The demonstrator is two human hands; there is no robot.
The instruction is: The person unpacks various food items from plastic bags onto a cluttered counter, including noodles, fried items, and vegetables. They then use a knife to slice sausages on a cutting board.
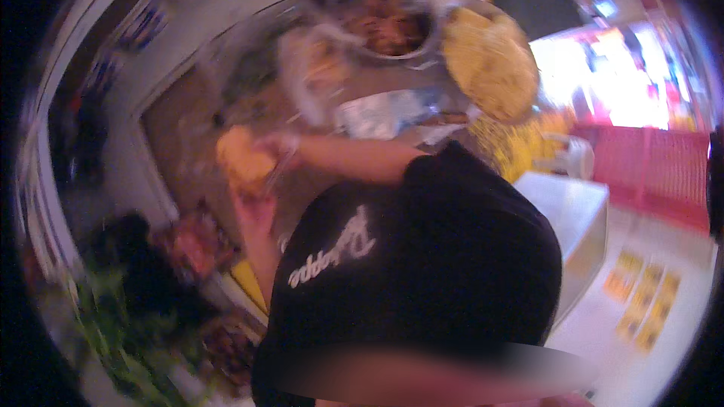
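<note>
My right hand point(280, 150) reaches across from the right and is at the upper right side of a yellow-orange item point(243, 155), which looks like food but is too blurred to name. My left hand point(257, 209) holds the same item from below. Both hands are close together over the brown tabletop point(175, 107), and motion blur hides the single fingers. Beyond them lies a clear plastic bag point(319, 70) with orange contents. A whitish-blue packet or sheet point(384, 113) rests beyond my right forearm.
A metal pot point(387, 17) of reddish-brown food stands at the far side, beside a heaped yellow mass point(489, 62), perhaps noodles. Blurred greens point(249, 68) lie left of the bag. A white box-like surface point(560, 203) and pink slatted barrier point(639, 164) are rightward; leaves point(113, 322) show lower left.
</note>
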